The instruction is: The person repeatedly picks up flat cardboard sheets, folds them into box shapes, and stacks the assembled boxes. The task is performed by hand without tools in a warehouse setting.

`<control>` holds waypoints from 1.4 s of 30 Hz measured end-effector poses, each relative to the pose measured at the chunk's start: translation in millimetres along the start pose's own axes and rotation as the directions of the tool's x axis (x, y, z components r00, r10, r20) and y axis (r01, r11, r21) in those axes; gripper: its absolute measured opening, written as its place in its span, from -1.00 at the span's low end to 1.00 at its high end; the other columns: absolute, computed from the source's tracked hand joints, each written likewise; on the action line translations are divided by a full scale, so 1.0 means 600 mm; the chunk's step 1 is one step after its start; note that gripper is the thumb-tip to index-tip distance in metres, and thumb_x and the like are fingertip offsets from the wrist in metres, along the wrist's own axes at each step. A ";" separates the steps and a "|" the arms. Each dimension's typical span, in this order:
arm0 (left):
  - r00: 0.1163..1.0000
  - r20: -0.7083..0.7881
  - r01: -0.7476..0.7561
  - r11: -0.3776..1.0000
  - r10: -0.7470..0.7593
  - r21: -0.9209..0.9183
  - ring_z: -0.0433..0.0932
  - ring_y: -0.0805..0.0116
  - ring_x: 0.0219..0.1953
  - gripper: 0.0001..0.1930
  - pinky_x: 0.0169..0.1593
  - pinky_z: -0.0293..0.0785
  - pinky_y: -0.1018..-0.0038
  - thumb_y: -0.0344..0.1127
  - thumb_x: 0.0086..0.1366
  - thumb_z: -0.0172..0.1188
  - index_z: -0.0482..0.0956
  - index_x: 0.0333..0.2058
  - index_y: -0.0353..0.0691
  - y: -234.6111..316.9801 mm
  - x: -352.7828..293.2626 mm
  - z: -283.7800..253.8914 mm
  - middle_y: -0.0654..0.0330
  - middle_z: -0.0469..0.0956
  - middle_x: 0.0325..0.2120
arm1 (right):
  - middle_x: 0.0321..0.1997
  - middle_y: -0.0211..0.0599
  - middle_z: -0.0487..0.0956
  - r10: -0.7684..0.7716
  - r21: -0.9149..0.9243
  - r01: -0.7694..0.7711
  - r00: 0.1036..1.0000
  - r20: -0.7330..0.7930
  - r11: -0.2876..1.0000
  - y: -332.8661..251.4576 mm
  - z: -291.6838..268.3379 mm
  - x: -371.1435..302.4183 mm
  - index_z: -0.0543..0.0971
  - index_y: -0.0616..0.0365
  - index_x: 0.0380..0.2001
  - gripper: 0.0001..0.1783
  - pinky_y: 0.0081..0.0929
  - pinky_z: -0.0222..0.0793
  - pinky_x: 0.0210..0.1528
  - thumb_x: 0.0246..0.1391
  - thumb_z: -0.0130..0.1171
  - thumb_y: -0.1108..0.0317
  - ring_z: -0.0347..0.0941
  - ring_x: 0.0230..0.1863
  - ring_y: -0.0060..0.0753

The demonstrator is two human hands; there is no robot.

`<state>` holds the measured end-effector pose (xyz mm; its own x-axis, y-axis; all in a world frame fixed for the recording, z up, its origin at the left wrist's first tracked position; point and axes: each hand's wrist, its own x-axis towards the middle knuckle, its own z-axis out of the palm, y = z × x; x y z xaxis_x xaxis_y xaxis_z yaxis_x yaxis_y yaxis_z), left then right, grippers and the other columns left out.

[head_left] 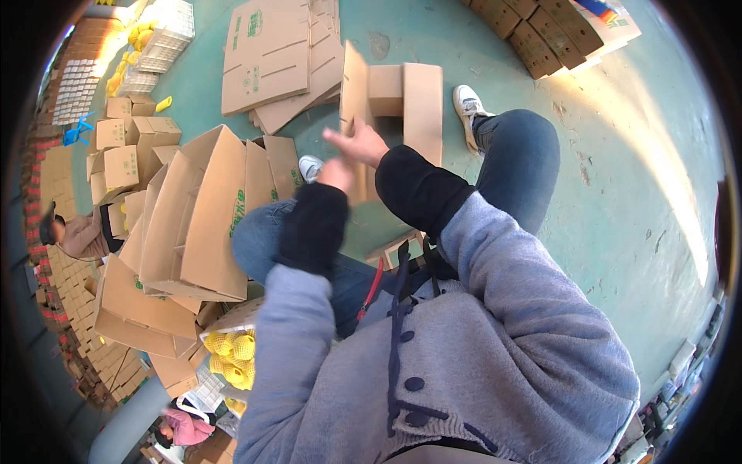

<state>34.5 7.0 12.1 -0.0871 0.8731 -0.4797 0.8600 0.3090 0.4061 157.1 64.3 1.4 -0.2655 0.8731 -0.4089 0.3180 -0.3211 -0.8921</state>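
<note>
A partly folded brown cardboard box [423, 108] stands on the floor between my legs, its left panel raised and its inside in shadow. My right hand [366, 145] is at the raised left panel, with fingers stretched out and apart and nothing visible in them. Just below it, my left hand [337, 175] is close to the same panel's left edge. It is blurred and its fingers are hidden, so its grip does not show. Whether either hand presses on the cardboard I cannot tell.
Flat cardboard sheets [267, 58] lie stacked beyond the box. Opened boxes [205, 209] crowd my left side, near yellow net-wrapped fruit [232, 359]. More cartons [533, 39] sit at the far right. Two other people, one in a pink top [189, 427], are at the left.
</note>
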 end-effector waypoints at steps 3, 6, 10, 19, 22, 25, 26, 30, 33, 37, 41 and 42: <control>0.998 -0.049 0.041 0.999 -0.043 -0.028 0.60 -0.04 -0.27 -0.63 -0.15 0.49 0.17 -0.15 0.24 0.09 0.56 -0.14 -0.34 0.076 -0.071 0.060 -0.13 0.60 -0.39 | -0.10 0.28 0.53 -0.033 -0.450 0.076 0.994 0.102 0.890 -0.030 -0.026 -0.035 0.49 0.41 -0.08 -0.37 -0.20 0.39 0.04 0.00 0.12 0.00 0.49 -0.03 0.14; 0.991 0.130 0.035 0.866 0.035 -0.500 0.60 0.02 -0.25 -0.61 -0.17 0.51 0.21 -0.16 0.24 0.12 0.52 -0.09 -0.36 0.107 -0.137 0.046 -0.08 0.60 -0.32 | -0.18 0.15 0.59 -0.012 -0.682 0.163 0.975 0.221 0.713 -0.062 -0.081 -0.047 0.56 0.32 -0.13 -0.56 -0.20 0.43 -0.01 -0.06 0.08 0.26 0.54 -0.10 0.09; 0.941 -0.178 -0.324 0.916 0.287 -0.236 0.54 0.08 -0.11 -0.50 -0.13 0.50 0.27 -0.16 0.19 0.23 0.42 0.04 -0.30 0.078 -0.194 -0.049 -0.04 0.54 -0.13 | -0.14 -0.03 0.59 -0.053 -0.807 0.394 0.909 0.414 0.439 -0.087 -0.151 -0.059 0.57 0.05 -0.08 -0.55 -0.18 0.40 0.00 -0.13 0.04 0.41 0.50 -0.06 0.03; 0.847 -0.216 -0.320 0.790 0.486 0.523 0.44 0.14 0.05 -0.31 0.24 0.09 0.14 0.05 0.03 0.33 0.40 0.09 -0.17 0.055 -0.208 -0.061 0.03 0.54 -0.10 | -0.16 -0.23 0.62 -0.068 -0.692 0.656 0.739 0.671 0.302 -0.004 -0.245 -0.123 0.57 -0.38 0.00 -0.47 -0.26 0.43 -0.08 -0.02 0.00 0.46 0.53 -0.12 -0.12; 0.906 -0.010 -0.394 0.853 0.423 0.342 0.56 0.00 -0.20 -0.59 -0.03 0.37 0.09 0.08 0.25 0.06 0.51 -0.14 -0.13 0.052 -0.185 -0.021 0.02 0.60 -0.32 | -0.30 -0.23 0.64 -0.058 -0.592 0.623 0.712 0.700 0.510 0.002 -0.270 -0.120 0.66 -0.18 -0.16 -0.72 -0.27 0.42 -0.15 0.07 0.13 0.13 0.55 -0.23 -0.11; 0.916 -0.038 -0.379 0.891 0.400 0.251 0.55 -0.11 -0.30 -0.62 -0.24 0.43 0.07 0.02 0.36 -0.10 0.51 -0.29 -0.17 0.024 -0.151 0.002 -0.05 0.58 -0.40 | -0.41 -0.22 0.64 -0.069 -0.723 0.604 0.781 0.621 0.335 -0.008 -0.262 -0.092 0.69 -0.03 -0.33 -0.52 -0.26 0.43 -0.19 0.05 0.11 -0.19 0.56 -0.29 -0.09; 0.920 -0.042 -0.375 0.905 0.391 0.198 0.55 -0.12 -0.30 -0.60 -0.23 0.42 0.07 0.03 0.37 -0.10 0.52 -0.29 -0.19 0.010 -0.135 0.006 -0.06 0.58 -0.41 | -0.46 -0.16 0.62 -0.075 -0.693 0.626 0.759 0.647 0.357 -0.016 -0.256 -0.071 0.68 0.05 -0.45 -0.30 -0.22 0.41 -0.22 -0.05 0.04 -0.43 0.55 -0.32 -0.04; 0.943 0.073 -0.323 0.946 0.324 -0.029 0.51 -0.14 -0.21 -0.53 -0.14 0.36 0.07 0.05 0.39 -0.16 0.54 -0.31 -0.26 -0.029 -0.073 0.036 -0.14 0.55 -0.36 | -0.51 -0.13 0.60 0.134 -0.746 0.529 0.773 0.621 0.404 -0.010 -0.224 -0.007 0.67 0.08 -0.48 -0.28 -0.20 0.39 -0.29 -0.06 0.04 -0.44 0.53 -0.36 -0.05; 0.950 0.198 -0.239 0.970 0.241 -0.033 0.48 -0.12 -0.11 -0.48 -0.02 0.34 0.13 0.08 0.39 -0.21 0.54 -0.26 -0.29 -0.039 -0.051 0.079 -0.17 0.54 -0.28 | -0.51 -0.14 0.60 0.182 -0.788 0.503 0.790 0.586 0.354 0.016 -0.208 0.011 0.66 0.09 -0.52 -0.27 -0.21 0.40 -0.27 -0.11 0.07 -0.45 0.54 -0.34 -0.07; 0.967 0.187 -0.171 0.985 0.174 -0.031 0.47 -0.11 -0.05 -0.41 0.06 0.33 0.16 0.12 0.40 -0.28 0.54 -0.18 -0.31 -0.059 -0.033 0.105 -0.16 0.54 -0.18 | -0.29 -0.29 0.59 -0.175 -0.818 0.569 0.816 0.550 0.081 0.037 -0.186 -0.018 0.60 0.07 -0.38 -0.35 -0.26 0.40 -0.21 -0.21 0.22 -0.35 0.52 -0.14 -0.27; 0.969 0.224 -0.112 0.994 0.105 0.018 0.46 -0.12 -0.03 -0.38 0.06 0.33 0.16 0.15 0.38 -0.27 0.53 -0.15 -0.33 -0.073 0.013 0.078 -0.18 0.53 -0.15 | 0.13 -0.34 0.41 -0.222 -0.852 0.522 0.828 0.516 -0.032 0.043 -0.179 -0.066 0.43 0.04 0.01 -0.25 -0.28 0.34 -0.06 -0.23 0.34 -0.13 0.30 0.18 -0.35; 0.967 0.239 -0.091 0.996 0.086 0.009 0.46 -0.12 -0.03 -0.38 0.06 0.33 0.16 0.16 0.38 -0.27 0.53 -0.16 -0.34 -0.072 0.018 0.072 -0.18 0.53 -0.15 | 0.16 -0.33 0.39 -0.270 -0.841 0.537 0.802 0.533 -0.066 0.047 -0.180 -0.073 0.42 0.04 0.04 -0.23 -0.28 0.33 -0.05 -0.23 0.35 -0.10 0.28 0.21 -0.36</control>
<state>18.0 -13.2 -44.2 0.1099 0.7808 -0.6151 0.8691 0.2248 0.4406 276.1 56.6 15.0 -0.7838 0.5912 -0.1900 0.6020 0.7985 0.0016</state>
